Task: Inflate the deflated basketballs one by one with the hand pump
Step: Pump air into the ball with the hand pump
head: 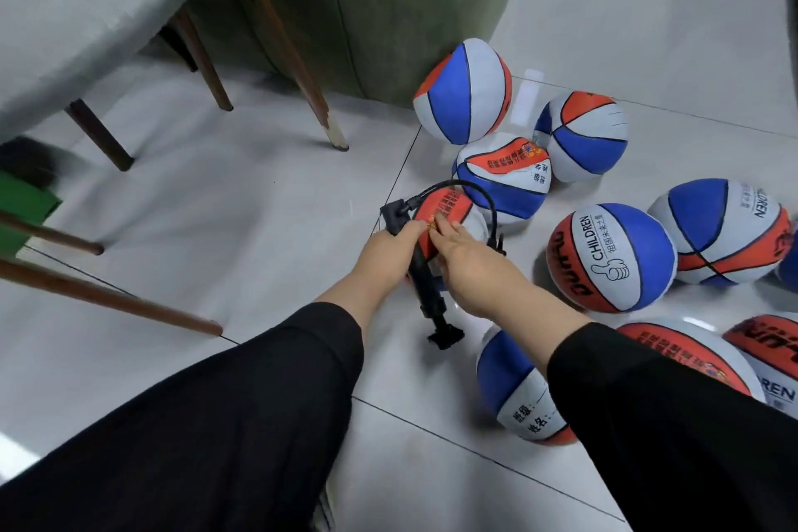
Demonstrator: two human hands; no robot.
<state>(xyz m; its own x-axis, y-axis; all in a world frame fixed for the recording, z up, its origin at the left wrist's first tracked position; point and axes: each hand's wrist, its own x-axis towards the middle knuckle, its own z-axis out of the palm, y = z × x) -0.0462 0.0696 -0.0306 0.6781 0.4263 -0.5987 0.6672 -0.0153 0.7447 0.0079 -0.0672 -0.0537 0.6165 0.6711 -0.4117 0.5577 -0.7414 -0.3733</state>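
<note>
A small orange, white and blue basketball (444,207) lies on the floor tiles in front of me. My left hand (391,248) grips the barrel of the black hand pump (425,281), whose T-handle (445,335) points toward me. The pump's black hose (486,203) arcs over the ball and down its right side. My right hand (460,246) rests on the ball with its fingers spread flat on the orange panel. Several more basketballs, some dented and soft like the deflated ball (503,177), lie to the right.
A round full ball (611,257) printed CHILDREN sits at the right. Another ball (524,393) lies under my right forearm. A green upholstered seat (388,4) stands behind the balls. Wooden chair legs (280,39) and a grey cushion (86,4) fill the left.
</note>
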